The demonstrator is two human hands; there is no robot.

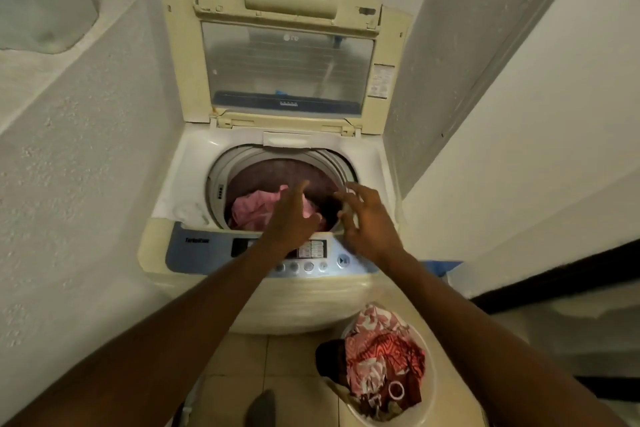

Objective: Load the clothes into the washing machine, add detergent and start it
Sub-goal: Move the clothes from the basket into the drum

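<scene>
A cream top-loading washing machine (180, 191) stands ahead with its lid (287, 66) raised. A pink garment (254, 210) lies in the drum, with a dark garment (329, 206) beside it. My left hand (292, 220) hovers over the drum's front rim, fingers spread and holding nothing. My right hand (369, 218) is over the drum's right rim, fingers apart and blurred. The control panel (207, 248) with its round buttons lies just below both hands. A pale laundry basket (429, 343) with red, pink and white patterned clothes (381, 354) stands on the floor at the lower right.
White rough walls close in on the left and right of the machine. A ledge with a translucent container (41, 0) runs along the upper left. A blue item (445, 267) shows behind the machine's right side. The floor is tiled.
</scene>
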